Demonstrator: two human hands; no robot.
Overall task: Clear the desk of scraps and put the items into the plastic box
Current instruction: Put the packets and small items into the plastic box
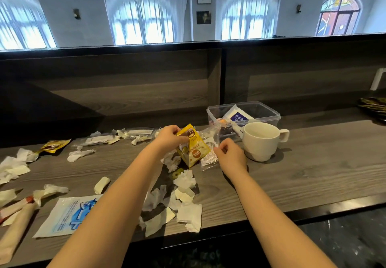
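My left hand (169,138) pinches the top of a yellow snack packet (193,146), lifted above the desk (302,173). My right hand (228,154) grips the edge of a clear plastic bag (208,140) with a round printed emblem, right beside the packet. Behind them stands the clear plastic box (269,111), open, with a white and blue wipes pack (237,115) inside. Torn white tissue scraps (184,201) lie below my hands and more tissue scraps (12,167) lie across the left of the desk.
A white mug (261,140) stands just right of my right hand, in front of the box. A blue and white packet (69,215), a brown paper sleeve (14,232), a small brown-yellow wrapper (53,145) and clear wrappers (135,134) lie on the left. A dark partition rises behind.
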